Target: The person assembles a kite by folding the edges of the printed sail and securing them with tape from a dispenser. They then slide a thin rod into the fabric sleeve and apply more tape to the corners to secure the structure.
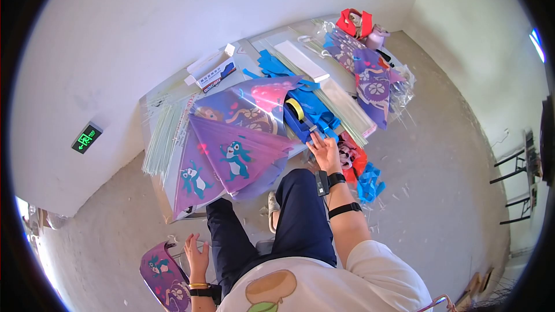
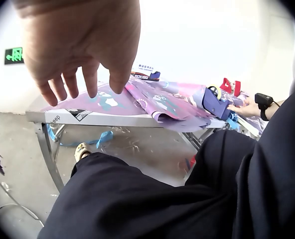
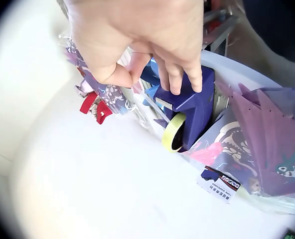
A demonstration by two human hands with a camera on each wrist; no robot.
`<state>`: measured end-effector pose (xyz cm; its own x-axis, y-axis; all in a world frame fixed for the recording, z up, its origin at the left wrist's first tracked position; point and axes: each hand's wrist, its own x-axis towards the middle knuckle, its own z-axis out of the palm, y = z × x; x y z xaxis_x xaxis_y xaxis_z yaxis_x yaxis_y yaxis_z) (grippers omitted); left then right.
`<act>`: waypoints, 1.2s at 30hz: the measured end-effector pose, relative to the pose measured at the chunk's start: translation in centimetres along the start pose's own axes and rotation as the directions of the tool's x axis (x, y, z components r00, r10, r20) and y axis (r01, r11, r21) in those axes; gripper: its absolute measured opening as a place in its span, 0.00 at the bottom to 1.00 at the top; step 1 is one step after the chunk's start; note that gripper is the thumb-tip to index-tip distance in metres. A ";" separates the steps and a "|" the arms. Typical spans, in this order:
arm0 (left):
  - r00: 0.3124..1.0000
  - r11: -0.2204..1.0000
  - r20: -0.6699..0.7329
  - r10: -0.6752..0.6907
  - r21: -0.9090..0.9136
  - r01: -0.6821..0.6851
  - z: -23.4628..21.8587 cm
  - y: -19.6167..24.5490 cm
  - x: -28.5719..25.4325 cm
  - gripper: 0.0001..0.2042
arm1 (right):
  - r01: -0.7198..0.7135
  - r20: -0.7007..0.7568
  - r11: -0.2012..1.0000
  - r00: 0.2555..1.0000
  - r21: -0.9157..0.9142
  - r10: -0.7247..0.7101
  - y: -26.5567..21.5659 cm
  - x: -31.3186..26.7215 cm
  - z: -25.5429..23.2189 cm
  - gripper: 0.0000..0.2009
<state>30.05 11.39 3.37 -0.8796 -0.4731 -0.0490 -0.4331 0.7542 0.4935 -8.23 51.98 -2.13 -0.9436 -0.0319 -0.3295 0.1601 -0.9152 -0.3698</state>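
Note:
My right hand (image 1: 325, 151) is at the blue tape dispenser (image 3: 199, 107), which holds a yellow roll of tape (image 3: 173, 133). In the right wrist view its thumb and index finger meet around a small pale piece of tape (image 3: 136, 88), while the other fingers lie over the dispenser's front end. My left hand (image 1: 197, 254) hangs beside my left leg with loosely bent fingers, holding nothing. Next to it is a purple printed sheet (image 1: 159, 268). Larger purple sheets with cartoon animals (image 1: 234, 159) lie overlapping on the table, left of the dispenser.
Thin pale rods (image 1: 165, 141) lie at the table's left end. A tape dispenser box (image 1: 217, 75) stands at the back, near blue straps (image 1: 274, 65). Long white boxes (image 1: 300, 60), more printed sheets (image 1: 373, 81) and a red bag (image 1: 354, 23) occupy the right side.

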 end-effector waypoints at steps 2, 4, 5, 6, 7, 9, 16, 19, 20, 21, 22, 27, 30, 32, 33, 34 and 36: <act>1.000 1.000 0.000 0.004 -0.006 -0.004 0.1 -0.2 0.1 0.22 | 0.004 0.027 1.000 1.000 0.015 -0.004 0.1 -0.1 -0.1 0.03; 1.000 1.000 0.001 0.017 0.017 -0.017 0.4 -0.3 0.1 0.22 | 0.011 0.048 0.998 0.999 0.063 -0.014 0.2 -0.2 -0.4 0.03; 1.000 1.000 0.006 0.013 0.010 -0.013 0.5 -0.3 0.1 0.22 | 0.012 0.045 0.998 0.999 0.054 -0.015 0.1 -0.2 -0.5 0.03; 1.000 1.000 0.007 0.015 0.011 -0.015 0.6 -0.3 0.2 0.22 | 0.004 0.079 0.996 0.997 0.085 -0.011 0.0 -0.3 -0.7 0.03; 1.000 1.000 0.008 0.017 0.012 -0.017 0.7 -0.3 0.3 0.22 | -0.006 0.113 0.993 0.994 0.115 -0.007 0.0 -0.4 -0.5 0.04; 1.000 1.000 0.012 0.010 0.004 -0.010 0.9 -0.1 0.2 0.22 | -0.002 0.103 0.994 0.995 0.107 -0.009 0.0 -0.9 -0.2 0.05; 1.000 1.000 0.008 0.001 -0.006 -0.001 0.8 0.7 0.5 0.21 | -0.021 0.071 0.997 0.997 0.071 0.016 0.1 -1.0 -2.6 0.02; 1.000 1.000 0.017 -0.011 -0.021 0.012 0.9 1.0 0.4 0.21 | -0.046 -0.005 0.994 0.999 -0.096 0.045 -0.5 -1.0 -3.8 0.03; 1.000 1.000 0.019 0.008 -0.026 -0.007 1.1 0.8 0.5 0.21 | -0.044 -0.057 0.980 0.998 -0.196 0.033 -0.8 -1.2 -3.8 0.04; 0.999 0.999 0.021 0.027 -0.031 -0.026 1.3 0.6 0.5 0.21 | -0.047 -0.108 0.954 0.994 -0.295 0.016 -1.0 -1.4 -3.9 0.05; 0.999 0.999 0.023 0.026 -0.031 -0.026 1.4 0.7 0.6 0.21 | -0.048 -0.110 0.954 0.994 -0.295 0.016 -1.3 -1.6 -3.7 0.05; 0.999 0.998 0.028 0.042 -0.043 -0.041 1.9 1.2 0.9 0.22 | -0.077 -0.151 0.917 0.988 -0.390 0.019 -2.8 -2.5 -3.2 0.10; 0.999 0.998 0.034 0.035 -0.048 -0.034 1.9 1.6 0.9 0.22 | -0.089 -0.161 0.907 0.987 -0.411 0.025 -3.2 -2.6 -3.3 0.12; 0.999 0.998 0.033 0.031 -0.046 -0.030 2.0 1.5 0.9 0.22 | -0.098 -0.177 0.896 0.984 -0.432 0.023 -3.4 -2.9 -2.9 0.12; 0.999 0.999 0.033 0.028 -0.043 -0.026 2.0 1.5 0.9 0.21 | -0.108 -0.195 0.886 0.981 -0.451 0.020 -3.4 -3.1 -2.6 0.13; 0.999 0.999 0.030 0.027 -0.044 -0.025 1.9 1.5 0.9 0.21 | -0.108 -0.192 0.885 0.981 -0.452 0.021 -3.4 -3.0 -2.7 0.13; 0.999 0.999 0.037 0.022 -0.045 -0.020 1.8 1.4 0.9 0.22 | -0.126 -0.206 0.874 0.978 -0.470 0.030 -3.4 -3.0 -2.7 0.13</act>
<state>28.33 12.87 2.49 -0.8955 -0.4395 -0.0701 -0.4060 0.7423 0.5331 -5.20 56.22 -2.25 -0.8583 0.0242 -0.5125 0.3947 -0.6071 -0.6897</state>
